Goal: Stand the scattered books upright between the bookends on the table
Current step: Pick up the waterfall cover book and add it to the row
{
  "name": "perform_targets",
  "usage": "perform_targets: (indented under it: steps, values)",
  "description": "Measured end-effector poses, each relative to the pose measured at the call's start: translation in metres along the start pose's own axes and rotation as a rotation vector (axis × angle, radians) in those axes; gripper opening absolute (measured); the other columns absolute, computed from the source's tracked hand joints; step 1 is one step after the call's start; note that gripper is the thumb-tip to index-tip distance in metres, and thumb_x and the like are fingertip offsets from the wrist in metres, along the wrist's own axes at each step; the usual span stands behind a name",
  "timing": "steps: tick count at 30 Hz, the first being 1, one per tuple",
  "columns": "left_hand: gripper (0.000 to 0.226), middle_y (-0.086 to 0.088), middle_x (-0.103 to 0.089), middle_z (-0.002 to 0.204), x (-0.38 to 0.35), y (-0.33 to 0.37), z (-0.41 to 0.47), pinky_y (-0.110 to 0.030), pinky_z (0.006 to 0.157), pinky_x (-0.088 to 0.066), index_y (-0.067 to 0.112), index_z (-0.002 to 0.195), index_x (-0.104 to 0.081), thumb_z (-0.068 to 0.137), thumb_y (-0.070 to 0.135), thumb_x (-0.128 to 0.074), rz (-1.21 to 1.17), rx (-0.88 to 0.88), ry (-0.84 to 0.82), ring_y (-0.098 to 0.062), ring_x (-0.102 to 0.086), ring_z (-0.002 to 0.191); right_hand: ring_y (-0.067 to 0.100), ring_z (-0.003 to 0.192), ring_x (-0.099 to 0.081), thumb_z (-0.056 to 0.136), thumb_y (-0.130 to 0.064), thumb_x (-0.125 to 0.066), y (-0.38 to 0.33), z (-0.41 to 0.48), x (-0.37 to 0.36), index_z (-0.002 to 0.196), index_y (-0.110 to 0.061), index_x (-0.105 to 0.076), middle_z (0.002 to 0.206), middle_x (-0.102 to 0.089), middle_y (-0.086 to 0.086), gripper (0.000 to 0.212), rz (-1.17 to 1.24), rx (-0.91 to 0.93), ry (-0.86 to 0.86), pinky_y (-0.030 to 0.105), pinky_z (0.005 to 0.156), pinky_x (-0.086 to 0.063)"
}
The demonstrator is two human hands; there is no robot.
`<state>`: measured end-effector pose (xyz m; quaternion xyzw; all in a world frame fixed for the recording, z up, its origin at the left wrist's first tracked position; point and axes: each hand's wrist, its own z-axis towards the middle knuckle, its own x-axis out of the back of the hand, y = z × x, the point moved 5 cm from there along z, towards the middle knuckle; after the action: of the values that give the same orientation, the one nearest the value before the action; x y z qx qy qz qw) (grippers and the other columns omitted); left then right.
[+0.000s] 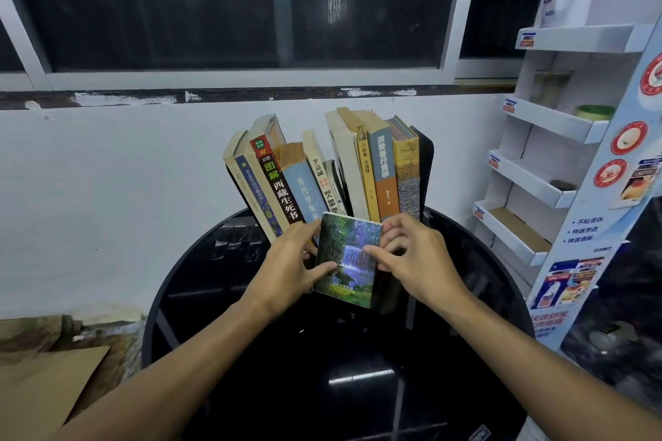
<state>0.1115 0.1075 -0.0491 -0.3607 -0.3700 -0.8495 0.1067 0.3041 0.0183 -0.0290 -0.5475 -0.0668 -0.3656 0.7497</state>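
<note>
Gripping a small book from both sides. Pinching its left edge with the left hand, thumb flat on the waterfall cover. Curling round its right edge with the right hand, thumb on the cover too. Holding it just above the table, a bit tilted, low in front of the row of books.

Behind it, about ten books already up. Leaning left on the left side. Standing straighter on the right, up against the black right bookend. On the far left, only a dark strip, maybe the other bookend, hard to tell. Near the middle, a thin gap with a short book in it.

Seems late in the job, with most books up and this one on its way in.

Next, most likely: turn the small book so its spine faces out, stand it up, slide it into the middle gap. Calls for nudging the leaning books aside first to make room. Best done slowly, to avoid tipping them over.

Off to the right, a white cardboard shelf. Behind, a white wall and a dark window.
</note>
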Motion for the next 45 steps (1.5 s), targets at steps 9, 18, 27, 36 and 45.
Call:
perform_targets:
  steps: [9,18,27,36,45]
  values:
    - [0.069,0.004,-0.044,0.146,0.032,0.011,0.026,-0.029,0.115,-0.034,0.02,0.151,-0.043,0.092,0.041,-0.07,0.206,-0.082,0.217,-0.01,-0.039,0.136,0.017,0.072,-0.065,0.083,-0.022,-0.083,-0.02,0.002,0.009,0.098,-0.021,-0.059,0.08,-0.064,-0.003,0.028,-0.07,0.069,0.022,0.027,0.072,-0.06]
    - [0.078,-0.001,-0.029,0.162,0.046,0.025,0.078,-0.032,0.12,-0.026,0.014,0.158,-0.028,0.095,0.038,-0.068,0.288,-0.108,0.221,-0.016,-0.026,0.15,0.015,0.072,-0.058,0.085,-0.017,-0.081,-0.039,0.001,0.016,0.096,-0.018,-0.059,0.077,-0.063,0.001,0.025,-0.125,0.158,0.035,0.008,0.065,-0.048]
    - [0.068,-0.008,-0.05,0.147,0.05,0.025,0.09,-0.044,0.106,-0.047,0.012,0.148,-0.04,0.093,0.036,-0.071,0.348,-0.072,0.184,-0.026,-0.05,0.133,0.012,0.072,-0.06,0.084,-0.017,-0.081,-0.052,0.005,0.02,0.097,-0.019,-0.059,0.076,-0.062,-0.002,0.026,-0.156,0.203,0.047,0.013,0.066,-0.051]
    - [0.052,-0.004,-0.061,0.136,0.055,0.023,0.089,-0.049,0.094,-0.054,0.013,0.138,-0.053,0.092,0.025,-0.073,0.327,-0.072,0.225,-0.027,-0.062,0.118,0.012,0.07,-0.058,0.085,-0.018,-0.08,-0.076,0.024,0.019,0.098,-0.017,-0.058,0.074,-0.059,-0.005,0.025,-0.2,0.286,0.088,0.02,0.067,-0.051]
    - [0.037,0.006,-0.066,0.121,0.058,0.011,0.088,-0.045,0.081,-0.058,0.02,0.126,-0.058,0.091,0.024,-0.072,0.321,-0.057,0.276,-0.022,-0.065,0.105,0.014,0.068,-0.06,0.087,-0.018,-0.077,-0.092,0.044,0.012,0.101,-0.013,-0.059,0.078,-0.059,-0.002,0.024,-0.302,0.33,0.1,0.038,0.07,-0.056]
